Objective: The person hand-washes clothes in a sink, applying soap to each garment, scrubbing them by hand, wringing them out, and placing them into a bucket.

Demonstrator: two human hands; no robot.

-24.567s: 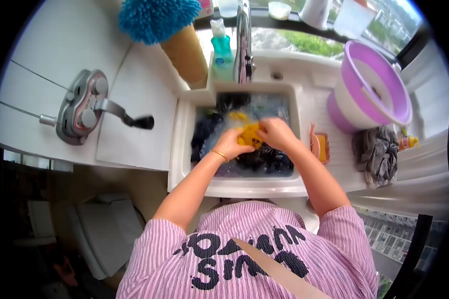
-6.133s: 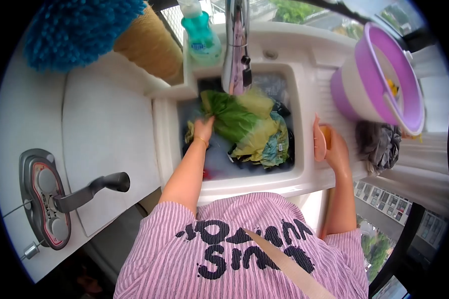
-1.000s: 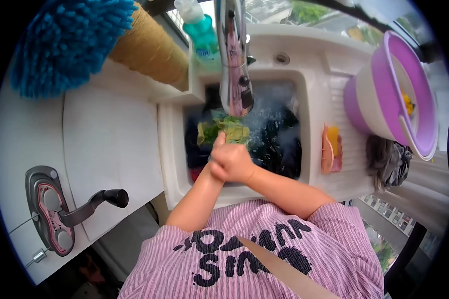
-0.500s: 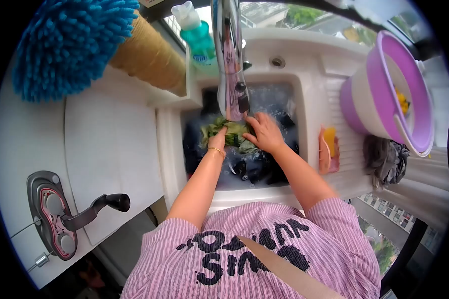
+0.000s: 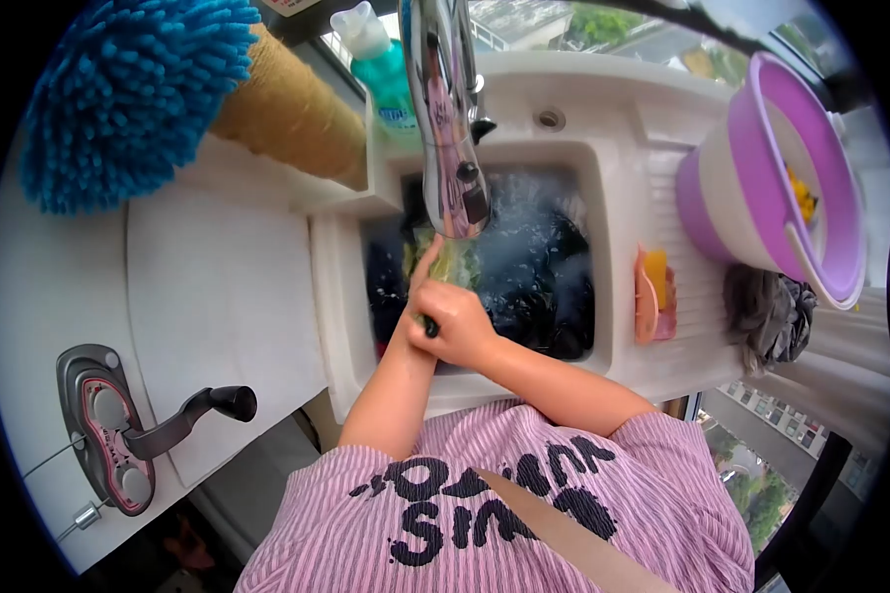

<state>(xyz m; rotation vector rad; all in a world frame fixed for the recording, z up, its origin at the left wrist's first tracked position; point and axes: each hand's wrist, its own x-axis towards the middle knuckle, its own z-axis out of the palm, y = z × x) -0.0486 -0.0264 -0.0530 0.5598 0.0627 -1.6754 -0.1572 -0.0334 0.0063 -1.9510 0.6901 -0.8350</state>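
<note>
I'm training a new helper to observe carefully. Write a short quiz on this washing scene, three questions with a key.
1. Multiple choice: what colour is the cloth nearest the hands? A) red B) yellowish green C) pink
2. True or false: the pink tray lies outside the basin.
3. Which of the person's hands crosses in front of the other arm?

Key: 1. B. 2. True. 3. The right hand.

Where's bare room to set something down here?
Left: the white counter, between the crank handle and the sink basin. Right: a narrow strip of ribbed drainboard between the soap dish and the gray cloth. Crowded: the basin, with dark laundry, left hand, right hand and overhanging faucet; also around the purple bucket.
</note>
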